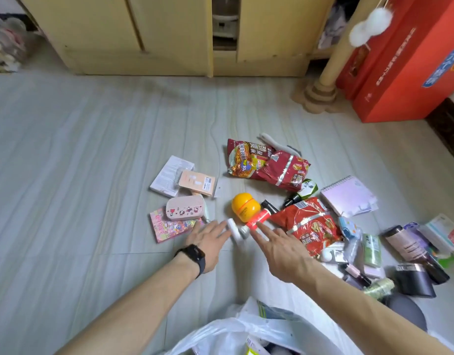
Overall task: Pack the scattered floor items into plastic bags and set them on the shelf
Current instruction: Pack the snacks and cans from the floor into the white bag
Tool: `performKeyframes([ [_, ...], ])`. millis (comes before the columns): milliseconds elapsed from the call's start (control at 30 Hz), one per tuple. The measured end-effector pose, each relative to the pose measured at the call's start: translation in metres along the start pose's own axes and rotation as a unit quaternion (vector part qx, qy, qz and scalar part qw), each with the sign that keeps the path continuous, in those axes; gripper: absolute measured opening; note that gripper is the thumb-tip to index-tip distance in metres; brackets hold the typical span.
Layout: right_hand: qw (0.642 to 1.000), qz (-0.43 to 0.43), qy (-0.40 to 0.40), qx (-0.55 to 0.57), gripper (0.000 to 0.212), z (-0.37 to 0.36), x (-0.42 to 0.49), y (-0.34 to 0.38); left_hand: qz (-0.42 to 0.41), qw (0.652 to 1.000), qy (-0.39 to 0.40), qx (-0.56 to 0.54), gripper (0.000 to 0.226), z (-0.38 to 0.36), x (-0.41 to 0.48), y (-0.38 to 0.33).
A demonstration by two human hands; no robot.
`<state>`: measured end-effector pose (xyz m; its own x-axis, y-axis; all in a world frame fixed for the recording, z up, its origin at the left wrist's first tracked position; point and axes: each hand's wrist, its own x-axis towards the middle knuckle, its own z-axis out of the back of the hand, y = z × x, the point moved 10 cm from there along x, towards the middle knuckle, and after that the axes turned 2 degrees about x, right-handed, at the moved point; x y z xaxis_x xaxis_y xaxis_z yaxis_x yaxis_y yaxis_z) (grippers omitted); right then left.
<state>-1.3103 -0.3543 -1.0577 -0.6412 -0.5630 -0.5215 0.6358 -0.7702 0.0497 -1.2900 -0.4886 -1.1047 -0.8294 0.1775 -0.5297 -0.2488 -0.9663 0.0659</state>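
Two hands, left hand [208,242] and right hand [282,252], reach out flat, fingers straight.

Left hand [208,242] and right hand [282,252] reach forward, fingers seemingly straight.

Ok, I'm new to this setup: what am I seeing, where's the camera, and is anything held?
There is one picture, from a camera on a person's head looking down at their bare arms; no robot. The left hand and right hand reach, fingers straight, toward a small white bottle on the floor; neither holds anything. Nearby lie a yellow round container, red snack bags, a pink case and a notebook. A white plastic bag sits at the bottom edge.
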Motion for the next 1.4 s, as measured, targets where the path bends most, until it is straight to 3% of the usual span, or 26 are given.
performKeyframes([
  [100,0.999,0.0,-0.044,-0.025,0.072,-0.001,0.038,0.002,-0.037,0.997,-0.043,0.059,0.065,0.01,0.026,-0.007],
  [200,0.991,-0.004,-0.12,-0.067,0.047,-0.001,0.056,0.0,-0.059,0.991,-0.096,0.076,0.054,0.022,0.035,-0.011],
  [300,0.987,0.005,-0.128,-0.102,0.028,-0.015,0.052,0.001,-0.082,0.984,-0.122,0.101,0.019,0.017,0.026,-0.017],
  [367,0.985,0.022,-0.132,-0.112,0.021,-0.02,0.041,0.002,-0.077,0.988,-0.108,0.073,0.026,0.003,0.019,-0.015],
  [467,0.984,0.006,-0.178,-0.03,0.028,0.003,0.007,-0.008,-0.021,0.998,-0.056,0.007,0.023,-0.005,-0.007,0.002],
  [567,0.975,-0.032,-0.167,0.142,0.031,0.023,-0.042,-0.022,0.015,0.992,-0.073,-0.1,0.031,0.003,-0.045,0.018],
  [700,0.921,-0.069,-0.247,0.295,0.008,0.068,-0.145,-0.031,0.04,0.965,-0.127,-0.228,0.027,0.044,-0.098,0.021],
  [833,0.826,-0.175,-0.339,0.415,0.023,0.065,-0.261,-0.039,-0.003,0.92,-0.222,-0.323,0.023,0.103,-0.147,-0.011],
  [900,0.794,-0.213,-0.345,0.452,0.017,0.041,-0.299,-0.031,-0.03,0.905,-0.248,-0.346,0.024,0.128,-0.166,-0.033],
  [1033,0.83,-0.243,-0.268,0.425,0.018,-0.01,-0.333,0.006,-0.11,0.907,-0.225,-0.338,0.033,0.151,-0.195,-0.093],
  [1233,0.934,-0.244,-0.062,0.254,0.036,-0.084,-0.321,0.023,-0.161,0.943,-0.151,-0.248,0.032,0.131,-0.2,-0.159],
  [1333,0.946,-0.219,-0.001,0.24,0.037,-0.105,-0.311,0.024,-0.168,0.952,-0.128,-0.221,0.032,0.116,-0.198,-0.178],
  [1400,0.927,-0.233,-0.049,0.29,0.038,-0.097,-0.311,0.01,-0.182,0.951,-0.12,-0.217,0.033,0.113,-0.198,-0.188],
])
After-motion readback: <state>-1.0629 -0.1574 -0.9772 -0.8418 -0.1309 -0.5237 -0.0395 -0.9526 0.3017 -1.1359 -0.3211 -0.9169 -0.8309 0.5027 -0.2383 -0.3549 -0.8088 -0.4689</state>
